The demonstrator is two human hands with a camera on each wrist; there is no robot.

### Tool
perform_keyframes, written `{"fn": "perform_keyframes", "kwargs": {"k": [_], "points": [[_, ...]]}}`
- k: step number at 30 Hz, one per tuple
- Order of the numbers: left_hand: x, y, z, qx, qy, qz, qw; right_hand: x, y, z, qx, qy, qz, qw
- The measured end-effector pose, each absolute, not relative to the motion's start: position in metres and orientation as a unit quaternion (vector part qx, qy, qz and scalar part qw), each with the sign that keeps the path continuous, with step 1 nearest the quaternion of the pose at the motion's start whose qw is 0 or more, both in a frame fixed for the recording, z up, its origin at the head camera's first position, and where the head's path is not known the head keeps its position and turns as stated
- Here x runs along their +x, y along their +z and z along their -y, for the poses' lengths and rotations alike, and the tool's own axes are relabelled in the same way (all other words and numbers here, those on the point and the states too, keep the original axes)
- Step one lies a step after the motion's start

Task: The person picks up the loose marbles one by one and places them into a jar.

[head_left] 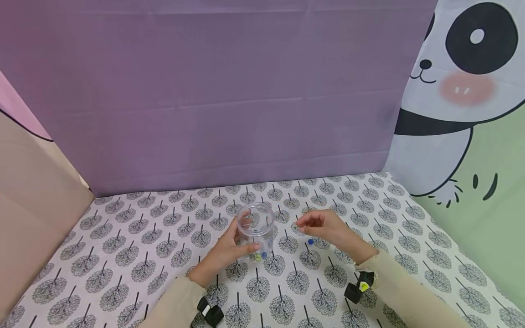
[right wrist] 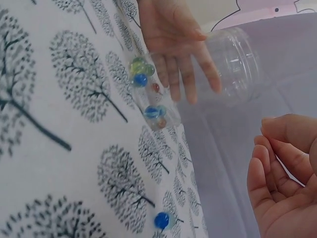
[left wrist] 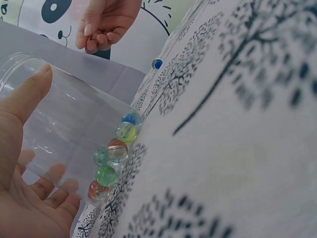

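Note:
My left hand (head_left: 229,248) grips a clear plastic jar (head_left: 264,228) round its side, with the thumb on the near side and the fingers behind. The jar stands upright on the cloth, its wide mouth uncovered. Several glass marbles (left wrist: 105,175) in green, blue, yellow and reddish tones lie on the jar's bottom. To the right of the jar, my right hand (head_left: 328,228) hovers above the cloth, fingers loosely bent. No object shows between its thumb and fingers (right wrist: 262,148). Below that hand a blue marble (head_left: 310,241) lies on the cloth; a paler glassy patch beside it is unclear.
A white cloth (head_left: 164,259) printed with grey trees covers the table. A purple fabric wall (head_left: 229,114) rises behind it, with a panda-printed panel (head_left: 434,155) on the right and a beige panel (head_left: 37,205) on the left. Both wrists carry small black devices (head_left: 358,287).

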State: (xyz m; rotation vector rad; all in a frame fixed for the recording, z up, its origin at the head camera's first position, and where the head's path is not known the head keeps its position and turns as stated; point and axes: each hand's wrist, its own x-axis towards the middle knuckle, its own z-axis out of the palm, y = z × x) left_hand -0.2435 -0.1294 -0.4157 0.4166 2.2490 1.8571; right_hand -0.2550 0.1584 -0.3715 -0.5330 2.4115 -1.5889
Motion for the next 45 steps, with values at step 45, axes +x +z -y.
{"fn": "perform_keyframes", "kwargs": {"k": [45], "points": [[-0.244, -0.414, 0.131, 0.134, 0.617, -0.768, 0.107, -0.263, -0.411, -0.181, -0.149, -0.499, -0.840, 0.150]]}}
